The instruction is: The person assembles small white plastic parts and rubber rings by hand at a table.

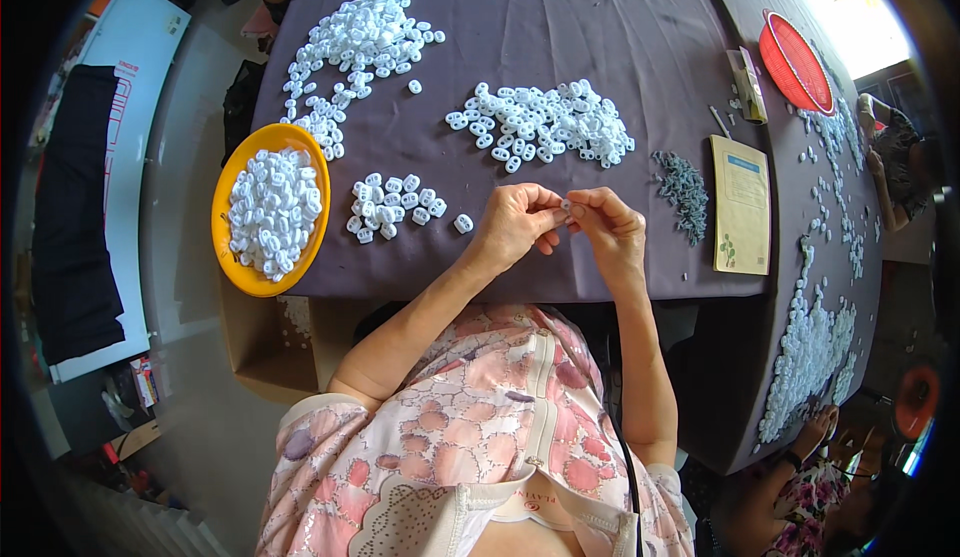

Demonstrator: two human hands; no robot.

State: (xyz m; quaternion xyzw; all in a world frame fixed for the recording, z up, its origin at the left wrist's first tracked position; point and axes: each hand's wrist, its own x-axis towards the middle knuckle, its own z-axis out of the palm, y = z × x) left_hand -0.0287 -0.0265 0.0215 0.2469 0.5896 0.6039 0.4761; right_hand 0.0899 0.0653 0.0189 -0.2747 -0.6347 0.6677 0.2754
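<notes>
Both hands were up over the counter's (600, 17) near edge. My left hand (515, 225) and right hand (610, 229) met fingertip to fingertip, fingers pressed together pinching one small white part (566, 203) between them. Loose white clip (463, 223) lay just left of my left hand, small cluster (395, 207) beyond it, then the yellow bowl (232, 267) full of the same. Bigger pile (545, 122) straight ahead. Grey pins heap (683, 192) and tan booklet (742, 205) to my right.
</notes>
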